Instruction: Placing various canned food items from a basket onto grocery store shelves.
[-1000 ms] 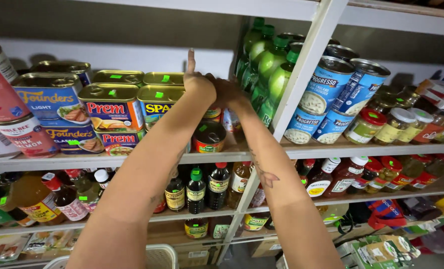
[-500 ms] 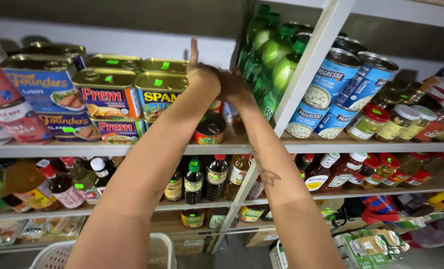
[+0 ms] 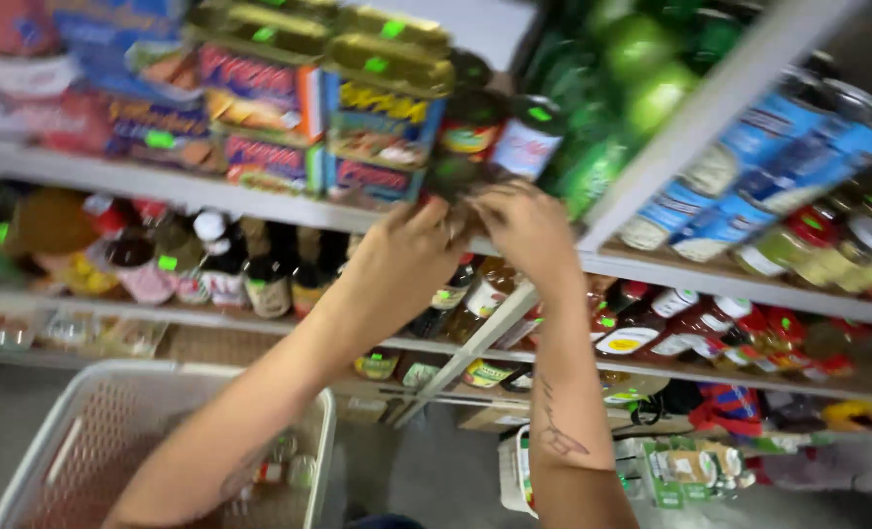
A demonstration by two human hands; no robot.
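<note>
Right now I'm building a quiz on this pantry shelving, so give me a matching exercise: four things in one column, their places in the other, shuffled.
Things:
1. rectangular meat tins
2. white mesh basket
3. blue-labelled cans
4. dark sauce bottles

Places:
A. on the floor, lower left
B. upper shelf, right of the slanted white post
C. upper shelf, left of the two hands
D. middle shelf, left of the left forearm

Pairs: 1-C, 2-A, 3-B, 4-D
</note>
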